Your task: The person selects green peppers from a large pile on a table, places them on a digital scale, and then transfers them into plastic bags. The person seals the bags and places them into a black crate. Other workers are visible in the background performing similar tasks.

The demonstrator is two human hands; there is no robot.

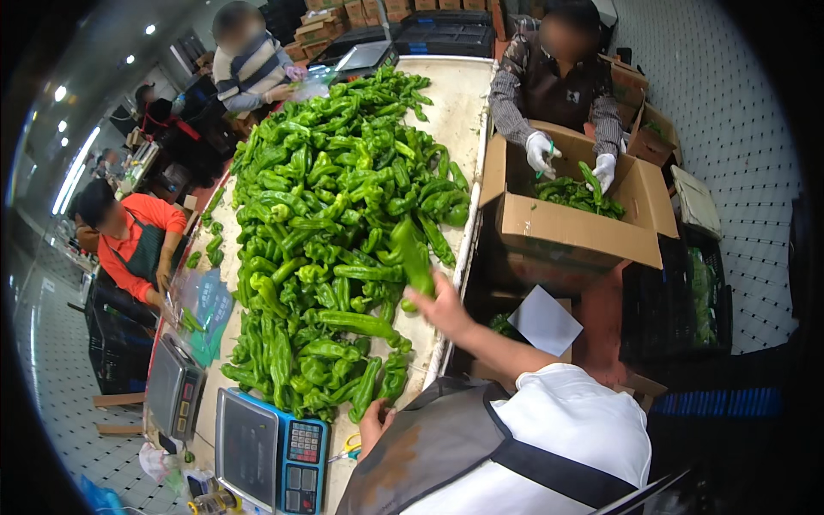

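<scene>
A large heap of long green peppers covers much of the white tabletop before me. My right hand reaches over the table's near edge and grips a single green pepper, blurred by motion. Lower down, my left hand is beside the front end of the heap, by the lower tip of another pepper. My apron hides part of that hand, so whether it holds the pepper cannot be told. Yellow-handled scissors lie just left of it.
A blue digital scale stands at the heap's front end, with a grey scale beyond. Across the table a person in orange handles plastic bags. At right, a gloved person works over an open cardboard box of peppers.
</scene>
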